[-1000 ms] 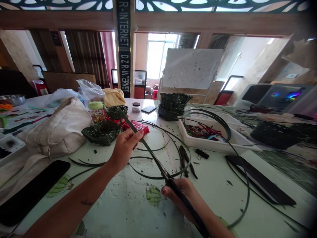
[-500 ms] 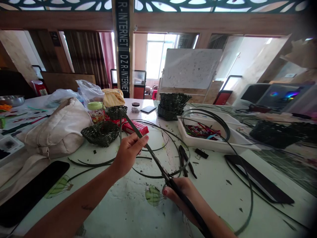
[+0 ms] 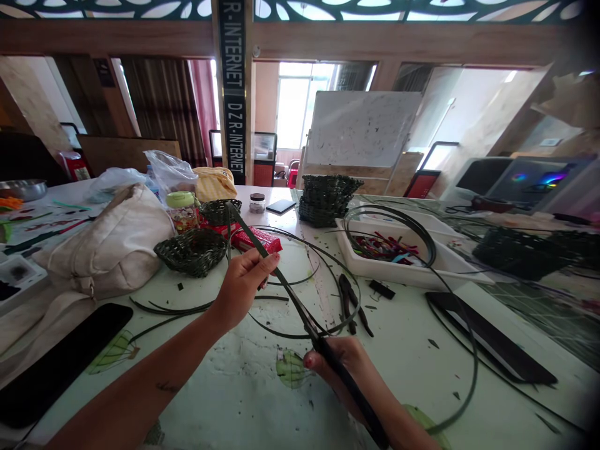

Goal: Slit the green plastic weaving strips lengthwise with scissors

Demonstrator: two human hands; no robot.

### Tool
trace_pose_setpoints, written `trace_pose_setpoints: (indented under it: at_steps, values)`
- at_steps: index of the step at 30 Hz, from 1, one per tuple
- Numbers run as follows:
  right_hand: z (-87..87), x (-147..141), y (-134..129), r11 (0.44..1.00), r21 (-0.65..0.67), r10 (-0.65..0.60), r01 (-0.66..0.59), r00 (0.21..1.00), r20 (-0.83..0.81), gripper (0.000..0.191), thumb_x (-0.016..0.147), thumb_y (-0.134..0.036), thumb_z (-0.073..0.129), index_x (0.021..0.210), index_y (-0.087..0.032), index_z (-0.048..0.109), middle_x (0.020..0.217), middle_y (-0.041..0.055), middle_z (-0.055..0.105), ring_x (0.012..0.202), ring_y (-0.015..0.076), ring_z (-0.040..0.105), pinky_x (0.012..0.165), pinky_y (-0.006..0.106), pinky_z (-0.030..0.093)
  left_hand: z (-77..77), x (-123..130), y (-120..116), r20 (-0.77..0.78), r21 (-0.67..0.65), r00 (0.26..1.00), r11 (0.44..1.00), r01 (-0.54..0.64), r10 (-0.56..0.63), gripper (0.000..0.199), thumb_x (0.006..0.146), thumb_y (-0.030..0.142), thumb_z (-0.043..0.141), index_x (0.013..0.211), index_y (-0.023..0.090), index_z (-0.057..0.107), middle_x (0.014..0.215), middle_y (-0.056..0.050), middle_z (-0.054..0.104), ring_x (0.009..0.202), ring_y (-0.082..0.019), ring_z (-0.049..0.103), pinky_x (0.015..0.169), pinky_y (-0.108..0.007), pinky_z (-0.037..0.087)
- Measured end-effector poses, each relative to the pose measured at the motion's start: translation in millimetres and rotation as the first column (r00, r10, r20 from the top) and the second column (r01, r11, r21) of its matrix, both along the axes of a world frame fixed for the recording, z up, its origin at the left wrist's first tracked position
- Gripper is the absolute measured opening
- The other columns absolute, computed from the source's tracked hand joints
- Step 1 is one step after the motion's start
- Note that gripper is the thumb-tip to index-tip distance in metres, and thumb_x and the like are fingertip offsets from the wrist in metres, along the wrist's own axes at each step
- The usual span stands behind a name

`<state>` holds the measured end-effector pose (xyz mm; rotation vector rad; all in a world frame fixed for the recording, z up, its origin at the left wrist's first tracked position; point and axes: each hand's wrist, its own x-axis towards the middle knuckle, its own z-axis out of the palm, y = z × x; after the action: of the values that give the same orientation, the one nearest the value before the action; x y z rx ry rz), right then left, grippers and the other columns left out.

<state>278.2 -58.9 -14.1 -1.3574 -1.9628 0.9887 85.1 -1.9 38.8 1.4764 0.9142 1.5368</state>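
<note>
My left hand [image 3: 239,284] pinches a dark green flat strip [image 3: 249,232] between thumb and fingers, near the middle of the view. Beyond that hand the strip folds sharply and hangs down. Its near end runs to a pair of scissors [image 3: 347,379] with long black handles, gripped by my right hand [image 3: 364,369]. The metal blades lie along the strip's near end, which appears split lengthwise there. Some fingers of the right hand are hidden. Under the strip, a coil of similar strips [image 3: 276,336] lies on the table, beside dark pliers [image 3: 347,300].
A dark woven basket [image 3: 192,250] and a red packet [image 3: 262,240] lie ahead, with stacked baskets [image 3: 325,200] farther back. A white tray [image 3: 375,272] holds colourful pieces at right. A cream bag [image 3: 107,244] stands at left. Small scraps dot the table [image 3: 225,400].
The scissors and my right hand have shifted slightly left along the strip. My left hand keeps its pinch, almost unmoved. The long strip at lower right has swung a little left.
</note>
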Motion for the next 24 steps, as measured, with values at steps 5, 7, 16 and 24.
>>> trace_pose_setpoints:
  at_steps: [5,7,16,24]
  values:
    - [-0.4,4.4,3.3,1.000,-0.021,0.022,-0.023,1.000,-0.003,0.055,0.075,-0.063,0.051,0.052,-0.021,0.024,0.051,-0.0060,0.018,0.046,0.0082,0.018,0.040,0.024,0.012,-2.9,4.8,-5.3,-0.035,-0.022,0.999,0.999,0.036,-0.037,0.035,0.080,0.039,0.060,0.057,0.017,0.046,0.051,0.005,0.039,0.048,-0.007,0.036,0.046,-0.023,0.030]
    - [-1.9,6.1,4.1,1.000,-0.005,0.026,-0.026,1.000,-0.001,0.055,0.075,-0.063,0.051,0.052,-0.021,0.024,0.051,-0.0060,0.018,0.046,0.0082,0.018,0.040,0.024,0.012,-3.9,6.8,-7.9,-0.039,-0.031,0.998,0.998,0.058,-0.059,0.035,0.080,0.039,0.060,0.057,0.017,0.047,0.051,0.005,0.039,0.049,-0.008,0.037,0.047,-0.023,0.030]
    - [1.0,0.7,-1.3,1.000,-0.021,-0.020,0.020,0.999,-0.029,0.054,0.074,-0.061,0.052,0.051,-0.021,0.025,0.050,-0.0064,0.018,0.046,0.0079,0.017,0.040,0.025,0.012,-3.5,5.8,-6.4,-0.033,-0.040,0.995,0.995,0.092,-0.093,0.034,0.080,0.038,0.061,0.056,0.016,0.050,0.051,0.004,0.041,0.048,-0.007,0.038,0.047,-0.022,0.031]
    - [7.7,1.6,-3.3,0.998,-0.066,0.024,-0.018,0.996,0.091,0.052,0.071,-0.056,0.057,0.050,-0.020,0.026,0.051,-0.0063,0.019,0.048,0.0078,0.020,0.041,0.023,0.013,18.4,-26.2,11.5,0.279,-0.097,0.953,0.985,0.146,-0.114,0.022,0.073,0.037,0.067,0.070,0.015,0.067,0.063,0.000,0.055,0.053,-0.007,0.049,0.047,-0.019,0.037]
